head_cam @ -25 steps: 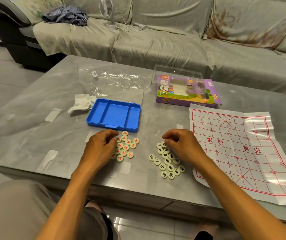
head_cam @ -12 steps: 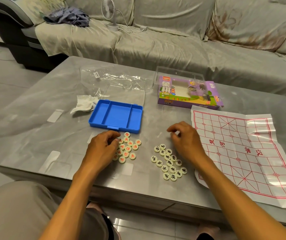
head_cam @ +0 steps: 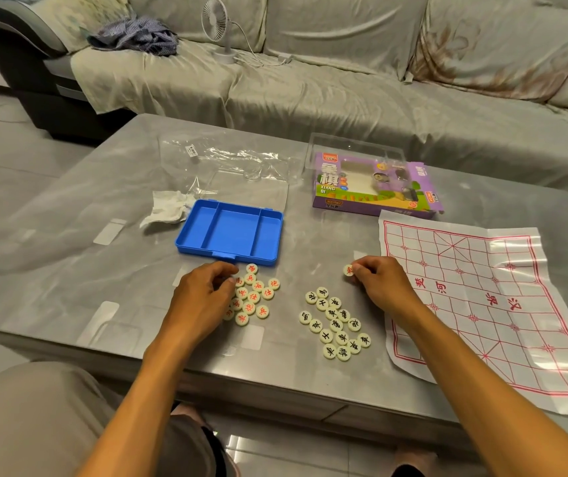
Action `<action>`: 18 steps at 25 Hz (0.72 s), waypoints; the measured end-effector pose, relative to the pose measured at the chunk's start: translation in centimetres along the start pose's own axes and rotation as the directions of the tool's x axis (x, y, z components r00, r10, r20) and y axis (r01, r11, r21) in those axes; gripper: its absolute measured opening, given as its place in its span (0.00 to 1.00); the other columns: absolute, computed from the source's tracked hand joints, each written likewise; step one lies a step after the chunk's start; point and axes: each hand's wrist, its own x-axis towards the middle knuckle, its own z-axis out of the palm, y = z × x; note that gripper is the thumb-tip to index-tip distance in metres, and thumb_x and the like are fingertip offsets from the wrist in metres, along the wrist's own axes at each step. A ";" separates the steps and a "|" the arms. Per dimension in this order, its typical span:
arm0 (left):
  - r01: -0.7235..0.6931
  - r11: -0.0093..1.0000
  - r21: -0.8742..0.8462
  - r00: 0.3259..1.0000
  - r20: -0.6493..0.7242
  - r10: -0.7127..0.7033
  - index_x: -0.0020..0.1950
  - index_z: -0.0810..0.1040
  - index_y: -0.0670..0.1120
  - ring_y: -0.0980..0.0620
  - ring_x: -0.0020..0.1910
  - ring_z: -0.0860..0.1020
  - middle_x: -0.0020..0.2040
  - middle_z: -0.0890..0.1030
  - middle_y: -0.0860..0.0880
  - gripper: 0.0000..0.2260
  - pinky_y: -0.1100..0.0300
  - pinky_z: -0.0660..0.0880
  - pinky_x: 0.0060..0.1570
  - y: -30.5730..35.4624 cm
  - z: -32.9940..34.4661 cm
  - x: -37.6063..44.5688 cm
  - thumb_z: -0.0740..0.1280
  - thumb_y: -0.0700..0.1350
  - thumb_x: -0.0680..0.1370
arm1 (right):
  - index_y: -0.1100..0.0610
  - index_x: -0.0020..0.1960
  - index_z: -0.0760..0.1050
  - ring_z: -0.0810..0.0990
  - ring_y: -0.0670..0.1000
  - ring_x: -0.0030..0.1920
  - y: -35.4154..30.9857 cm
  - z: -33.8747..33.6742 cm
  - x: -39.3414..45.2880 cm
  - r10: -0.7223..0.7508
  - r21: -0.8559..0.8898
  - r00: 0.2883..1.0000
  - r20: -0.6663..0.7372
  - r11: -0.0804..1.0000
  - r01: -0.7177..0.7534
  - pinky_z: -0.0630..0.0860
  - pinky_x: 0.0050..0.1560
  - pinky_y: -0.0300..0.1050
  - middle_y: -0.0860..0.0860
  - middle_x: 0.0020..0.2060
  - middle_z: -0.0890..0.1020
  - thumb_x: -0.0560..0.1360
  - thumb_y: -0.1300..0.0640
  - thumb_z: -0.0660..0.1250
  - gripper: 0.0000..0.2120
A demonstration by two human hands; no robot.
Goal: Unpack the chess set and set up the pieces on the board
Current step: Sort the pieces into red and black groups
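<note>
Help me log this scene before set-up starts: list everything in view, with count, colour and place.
red-marked pieces: roughly fifteen, cream, table, below tray
black-marked pieces: roughly sixteen, cream, table centre
held piece: one, cream with red mark, in right fingers
board sheet: one, white with red lines, table right
tray: one, blue, empty, above red pieces
clear lid: one, behind tray
box: one, purple, behind board
plastic bag: one, clear, table back
tissue: one, white, left of tray
fan: one, white, sofa
cloth: one, blue, sofa
left hand: on red pieces
right hand: pinching piece
</note>
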 end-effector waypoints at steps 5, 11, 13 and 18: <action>-0.001 1.000 0.009 1.000 -0.008 0.001 0.62 0.77 0.54 0.57 0.53 0.76 0.57 0.79 0.54 0.11 0.60 0.75 0.52 0.5 0.1 -0.1 0.63 0.47 0.80 | 0.54 0.51 0.81 0.77 0.43 0.43 -1.2 0.0 -0.7 -0.075 -0.046 0.997 0.017 0.996 0.076 0.69 0.40 0.35 0.48 0.45 0.82 0.79 0.54 0.63 0.09; -0.013 1.000 0.019 1.000 -0.015 0.013 0.62 0.77 0.53 0.58 0.52 0.75 0.58 0.79 0.54 0.11 0.64 0.73 0.50 0.6 0.1 -0.3 0.63 0.47 0.80 | 0.53 0.54 0.80 0.77 0.42 0.43 -7.1 6.0 -3.2 -0.303 -0.172 0.899 0.317 0.914 0.368 0.73 0.45 0.37 0.46 0.47 0.82 0.80 0.54 0.62 0.10; -0.027 1.000 0.010 1.000 -0.015 0.027 0.62 0.77 0.52 0.59 0.52 0.75 0.58 0.79 0.53 0.11 0.66 0.71 0.48 0.6 0.0 -0.4 0.63 0.47 0.80 | 0.53 0.53 0.81 0.77 0.46 0.46 -7.7 7.9 -3.5 -0.354 -0.254 0.878 0.322 0.861 0.440 0.77 0.50 0.44 0.48 0.49 0.82 0.79 0.53 0.63 0.10; -0.035 0.999 0.008 0.999 -0.008 0.035 0.62 0.77 0.52 0.57 0.54 0.76 0.59 0.79 0.53 0.12 0.61 0.74 0.54 0.4 -0.1 -0.2 0.63 0.47 0.80 | 0.52 0.52 0.82 0.76 0.47 0.45 -7.2 8.4 -3.7 -0.493 -0.390 0.853 0.173 0.761 0.519 0.78 0.46 0.45 0.49 0.46 0.83 0.78 0.52 0.64 0.10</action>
